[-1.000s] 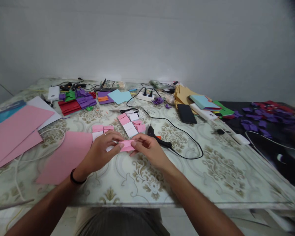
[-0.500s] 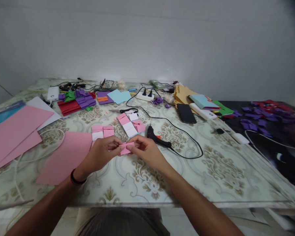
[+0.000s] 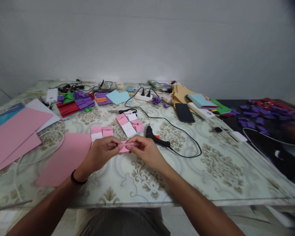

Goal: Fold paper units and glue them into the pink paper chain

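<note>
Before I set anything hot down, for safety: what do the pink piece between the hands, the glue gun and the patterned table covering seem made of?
Pink piece: likely matte paper or thin card, judging by its folds.
Glue gun: probably hard plastic, black and smooth with a moulded-looking shape.
Table covering: perhaps vinyl or coated cloth; the printed pattern and faint sheen leave it open.

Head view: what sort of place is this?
Probably a papercraft worktable, though whether at home or in a workshop I can't tell. A black glue gun lies on the table, large pink sheets lie at the left, and the left hand and right hand hold a small pink paper piece.
</note>
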### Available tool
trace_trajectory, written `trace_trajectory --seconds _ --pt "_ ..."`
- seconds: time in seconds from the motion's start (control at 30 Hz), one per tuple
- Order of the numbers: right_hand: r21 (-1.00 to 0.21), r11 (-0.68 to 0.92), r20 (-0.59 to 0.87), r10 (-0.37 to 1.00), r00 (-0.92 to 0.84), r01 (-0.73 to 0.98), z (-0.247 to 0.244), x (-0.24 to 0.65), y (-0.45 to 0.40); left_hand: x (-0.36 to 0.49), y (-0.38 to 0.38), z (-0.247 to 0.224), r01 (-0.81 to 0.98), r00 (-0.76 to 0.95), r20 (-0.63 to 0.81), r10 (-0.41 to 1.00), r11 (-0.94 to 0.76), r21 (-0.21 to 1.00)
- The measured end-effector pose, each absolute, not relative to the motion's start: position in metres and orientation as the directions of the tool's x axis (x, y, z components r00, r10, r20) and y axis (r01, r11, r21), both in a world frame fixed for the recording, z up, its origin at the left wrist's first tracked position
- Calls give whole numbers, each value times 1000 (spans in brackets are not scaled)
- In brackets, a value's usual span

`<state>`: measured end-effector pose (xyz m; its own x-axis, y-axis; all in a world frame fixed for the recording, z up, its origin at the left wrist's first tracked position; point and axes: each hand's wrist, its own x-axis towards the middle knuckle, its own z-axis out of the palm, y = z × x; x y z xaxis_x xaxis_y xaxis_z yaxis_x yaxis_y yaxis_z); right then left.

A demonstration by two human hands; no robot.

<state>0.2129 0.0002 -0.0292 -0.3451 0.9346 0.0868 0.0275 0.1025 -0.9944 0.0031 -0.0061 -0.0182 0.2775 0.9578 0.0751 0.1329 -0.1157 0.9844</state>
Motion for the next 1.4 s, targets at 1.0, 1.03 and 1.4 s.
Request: trace_trajectory --seconds 1.0,1.03,1.4 --pt "-998 32 48 939 -342 -53 -24 211 -1 6 -6 -17 156 297 38 954 -88 984" --pt "-997 20 44 939 -340 -74 -24 212 0 6 -5 -15 137 291 37 956 -80 987" --pt "-996 65 79 970 -229 -67 -26 217 4 1 1 -7 66 166 108 980 -120 991"
